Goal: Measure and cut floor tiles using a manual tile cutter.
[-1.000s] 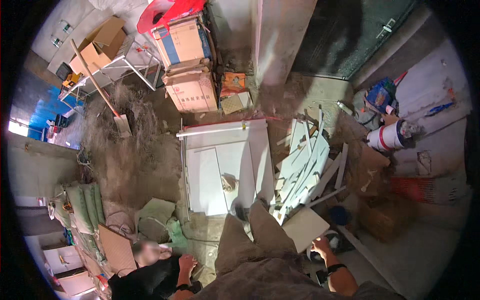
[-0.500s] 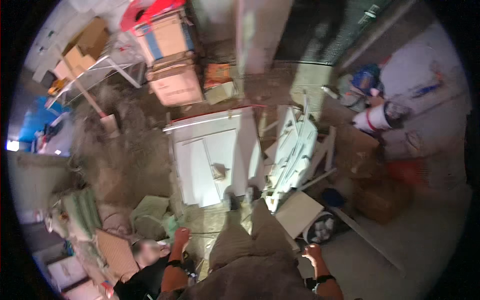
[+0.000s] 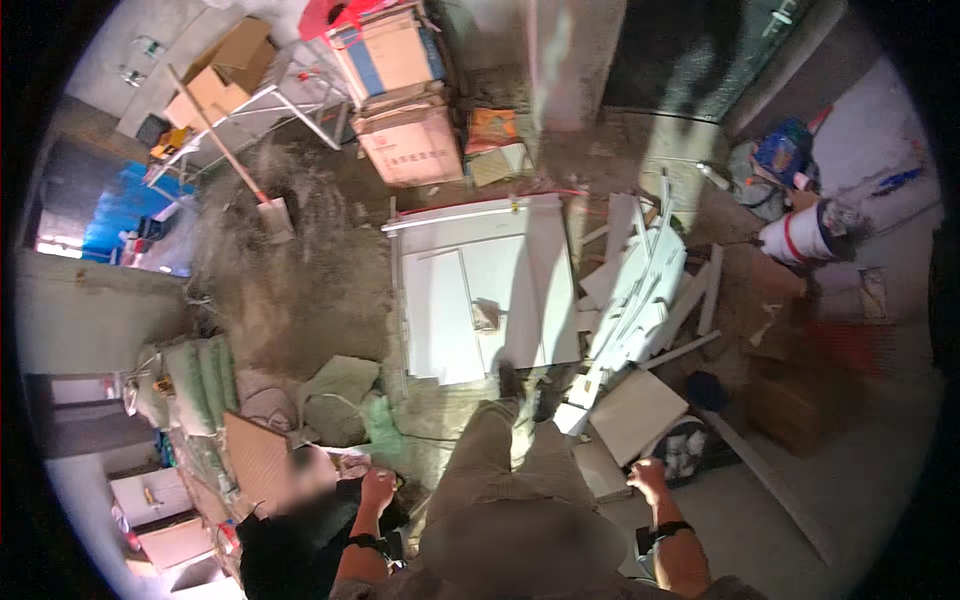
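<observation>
Hands hang empty at the person's sides, low in the head view. The left hand (image 3: 377, 489) is curled loosely, fingers drawn together on nothing, a dark band at its wrist; it hangs just above a second person (image 3: 290, 520) crouched at the lower left, whose dark top fills that corner. The right hand (image 3: 648, 478) is also loosely closed with nothing in it, a dark watch strap below it on the forearm. It hovers near a square white tile (image 3: 637, 413) lying flat on the floor, and just beside a dark bag (image 3: 686, 447) with a light pattern.

Between the hands run the person's legs in tan trousers (image 3: 505, 470), the feet standing at the near edge of a large white panel (image 3: 485, 285) that lies flat on the dusty floor (image 3: 300, 290). A small brownish scrap (image 3: 486, 315) sits on the panel near its middle. Off the panel's right edge, a heap of white strips and broken boards (image 3: 640, 285) lies criss-crossed.

Farther out, stacked cardboard boxes (image 3: 405, 110) stand beyond the panel's far edge. A long-handled shovel (image 3: 235, 160) lies on the floor toward the upper left. A white roll with a red band (image 3: 800, 235) sits at the right. Green sacks (image 3: 200, 370) pile up at the left.
</observation>
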The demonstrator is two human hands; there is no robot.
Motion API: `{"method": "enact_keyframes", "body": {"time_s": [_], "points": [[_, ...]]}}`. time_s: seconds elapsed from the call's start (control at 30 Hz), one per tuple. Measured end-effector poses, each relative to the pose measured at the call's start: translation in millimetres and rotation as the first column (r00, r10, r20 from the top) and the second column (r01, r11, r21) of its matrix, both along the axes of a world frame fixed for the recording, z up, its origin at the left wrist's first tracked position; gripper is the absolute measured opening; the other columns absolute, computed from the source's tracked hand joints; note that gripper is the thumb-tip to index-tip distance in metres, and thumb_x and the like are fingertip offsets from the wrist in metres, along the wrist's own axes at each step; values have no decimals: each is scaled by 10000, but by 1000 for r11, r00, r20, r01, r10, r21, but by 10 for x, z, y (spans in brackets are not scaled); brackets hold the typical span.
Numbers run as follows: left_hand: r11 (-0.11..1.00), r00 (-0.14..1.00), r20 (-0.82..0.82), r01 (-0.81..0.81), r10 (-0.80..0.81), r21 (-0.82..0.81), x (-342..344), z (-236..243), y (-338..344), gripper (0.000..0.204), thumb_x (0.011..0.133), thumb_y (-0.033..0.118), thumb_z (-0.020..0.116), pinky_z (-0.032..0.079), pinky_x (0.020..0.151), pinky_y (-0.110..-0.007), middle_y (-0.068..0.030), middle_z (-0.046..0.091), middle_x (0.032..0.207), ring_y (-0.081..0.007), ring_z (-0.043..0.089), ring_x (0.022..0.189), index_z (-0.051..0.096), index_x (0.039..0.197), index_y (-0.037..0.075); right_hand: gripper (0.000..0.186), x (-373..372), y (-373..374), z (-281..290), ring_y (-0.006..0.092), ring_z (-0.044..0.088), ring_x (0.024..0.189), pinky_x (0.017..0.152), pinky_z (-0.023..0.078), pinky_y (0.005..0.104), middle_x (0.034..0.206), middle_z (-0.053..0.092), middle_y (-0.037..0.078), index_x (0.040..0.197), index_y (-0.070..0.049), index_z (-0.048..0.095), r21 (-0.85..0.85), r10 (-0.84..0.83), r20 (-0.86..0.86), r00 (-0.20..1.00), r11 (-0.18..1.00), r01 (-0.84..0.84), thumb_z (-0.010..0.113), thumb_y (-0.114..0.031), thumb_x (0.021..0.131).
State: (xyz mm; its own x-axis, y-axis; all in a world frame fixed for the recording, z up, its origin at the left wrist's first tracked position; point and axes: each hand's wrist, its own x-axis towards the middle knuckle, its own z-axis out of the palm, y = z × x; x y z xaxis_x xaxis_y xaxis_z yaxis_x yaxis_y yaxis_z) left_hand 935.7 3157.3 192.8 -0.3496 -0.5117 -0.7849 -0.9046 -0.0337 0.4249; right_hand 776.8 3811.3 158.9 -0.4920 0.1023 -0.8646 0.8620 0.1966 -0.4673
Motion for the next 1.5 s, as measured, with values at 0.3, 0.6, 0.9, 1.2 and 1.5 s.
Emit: {"method": "enact_keyframes", "body": {"time_s": [0.3, 0.6, 0.9, 1.2, 1.5], "points": [[964, 966, 182, 215, -186, -155, 360, 232, -231, 312, 879, 253, 639, 563, 721, -403, -200, 732, 924, -285, 728, 769, 676, 989, -37, 163, -415, -164, -421, 248, 673, 667, 556, 607, 396, 821, 645, 152, 1045, 49, 588, 42, -70, -101, 992, 996, 75, 610, -71, 937], [819, 794, 236, 574, -560, 14, -493, -1802, -910, 297, 951, 262, 640, 554, 780, -422, -179, 715, 963, -278, 705, 871, 648, 1075, -7, 331, -636, -864, -1038, 338, 716, 780, 706, 576, 421, 864, 713, 215, 1010, 42, 643, 384, 514, -164, 842, 819, -426, 673, -245, 848], [830, 841, 111, 540, -529, -141, -1605, -5726, -1051, 441, 903, 395, 671, 527, 797, -433, -233, 690, 986, -371, 670, 914, 614, 1063, -12, 740, -2199, -3181, -4958, 368, 505, 1216, 1002, 450, 467, 1304, 501, 210, 1420, -56, 450, 567, 894, -354, 275, 439, -697, 720, -399, 822], [989, 991, -124, -31, 49, 141, -1330, -6978, -713, 408, 890, 273, 742, 575, 682, -387, -118, 581, 895, -206, 613, 779, 480, 1041, -1, 691, -2581, -4240, -6773, 417, 499, 1217, 952, 483, 514, 1341, 475, 236, 1287, -106, 569, 807, 862, -459, -213, 305, -506, 815, -343, 687], [980, 991, -118, -42, 65, 194, -1299, -7020, -890, 377, 887, 251, 744, 545, 554, -344, -80, 553, 834, -157, 579, 687, 486, 1001, 1, 312, -2032, -3295, -6176, 284, 650, 695, 632, 523, 403, 793, 612, 156, 1006, -5, 613, 478, 616, -625, 479, 788, -389, 727, -171, 768]]}}
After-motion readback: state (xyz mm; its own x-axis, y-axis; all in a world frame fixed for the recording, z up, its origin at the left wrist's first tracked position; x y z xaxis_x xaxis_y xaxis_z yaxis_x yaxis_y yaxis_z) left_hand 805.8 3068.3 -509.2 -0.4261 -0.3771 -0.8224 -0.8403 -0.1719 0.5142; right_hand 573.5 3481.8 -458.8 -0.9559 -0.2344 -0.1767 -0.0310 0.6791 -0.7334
